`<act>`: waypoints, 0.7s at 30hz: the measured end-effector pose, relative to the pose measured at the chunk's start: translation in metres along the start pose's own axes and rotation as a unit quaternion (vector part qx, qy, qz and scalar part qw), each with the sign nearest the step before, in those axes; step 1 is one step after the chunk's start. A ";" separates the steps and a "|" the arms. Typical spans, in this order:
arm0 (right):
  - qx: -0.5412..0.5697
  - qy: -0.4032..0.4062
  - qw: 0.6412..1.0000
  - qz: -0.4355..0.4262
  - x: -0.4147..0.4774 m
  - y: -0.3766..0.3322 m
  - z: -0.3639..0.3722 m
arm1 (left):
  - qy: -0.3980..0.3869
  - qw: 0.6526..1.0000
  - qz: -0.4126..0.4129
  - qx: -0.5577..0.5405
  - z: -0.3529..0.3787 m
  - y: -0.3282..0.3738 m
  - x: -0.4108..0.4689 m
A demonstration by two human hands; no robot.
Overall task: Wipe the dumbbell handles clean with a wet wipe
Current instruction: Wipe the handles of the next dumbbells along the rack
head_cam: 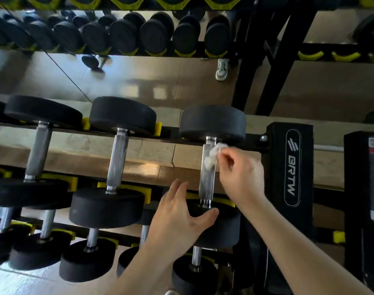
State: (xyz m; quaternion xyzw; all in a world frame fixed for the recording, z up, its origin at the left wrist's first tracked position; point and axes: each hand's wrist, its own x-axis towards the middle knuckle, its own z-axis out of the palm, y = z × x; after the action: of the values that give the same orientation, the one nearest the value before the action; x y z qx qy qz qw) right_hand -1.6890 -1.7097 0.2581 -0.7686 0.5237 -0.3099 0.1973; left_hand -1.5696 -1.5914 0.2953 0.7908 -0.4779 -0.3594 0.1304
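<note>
The rightmost dumbbell on the top shelf has black round heads and a knurled steel handle (206, 177). My right hand (241, 173) pinches a crumpled white wet wipe (212, 155) and holds it against the upper part of that handle. My left hand (179, 218) rests on the near head (222, 226) of the same dumbbell, fingers straight and thumb along the head's top. Two more dumbbells with steel handles, the middle handle (118, 160) and the left handle (38, 150), lie to the left on the same shelf.
The black rack has yellow cradles (148, 193) and a right upright marked BRTW (291, 167). Lower shelves hold several smaller dumbbells (90, 258). A mirror behind reflects rows of dumbbells (122, 35) and a shoe (221, 69).
</note>
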 end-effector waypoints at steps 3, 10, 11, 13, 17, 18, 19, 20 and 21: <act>0.030 0.018 0.998 0.055 0.014 -0.006 0.006 | 0.008 1.000 -0.002 0.006 0.000 0.001 0.000; -0.009 -0.225 0.968 0.111 -0.024 -0.016 -0.011 | 0.031 0.999 0.010 -0.026 0.007 0.001 -0.006; -0.018 -0.262 0.957 0.122 -0.023 -0.020 -0.012 | 0.034 0.999 0.013 -0.033 0.007 0.001 -0.008; -0.025 -0.334 0.928 0.163 -0.019 -0.027 -0.015 | 0.036 0.998 0.013 -0.044 0.006 -0.003 -0.013; -0.136 -0.361 0.899 0.207 -0.018 -0.022 -0.028 | 0.026 0.998 0.020 -0.062 0.003 -0.021 -0.030; -0.142 -0.344 0.900 0.228 -0.022 -0.019 -0.032 | 0.022 0.997 0.025 -0.066 0.001 -0.026 -0.037; -0.109 -0.318 0.908 0.252 -0.026 -0.017 -0.037 | 0.024 0.997 0.033 -0.071 -0.001 -0.030 -0.044; -0.043 -0.280 0.920 0.270 -0.031 -0.018 -0.041 | 0.032 0.996 0.043 -0.077 -0.004 -0.034 -0.052; 0.041 -0.228 0.932 0.279 -0.036 -0.025 -0.046 | 0.043 0.994 0.051 -0.085 -0.009 -0.036 -0.060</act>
State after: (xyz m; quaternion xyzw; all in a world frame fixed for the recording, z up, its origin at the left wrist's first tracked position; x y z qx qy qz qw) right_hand -1.7127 -1.6662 0.2977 -0.6328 0.6445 -0.0801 0.4215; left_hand -1.5566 -1.5236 0.3079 0.7659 -0.4796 -0.3573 0.2358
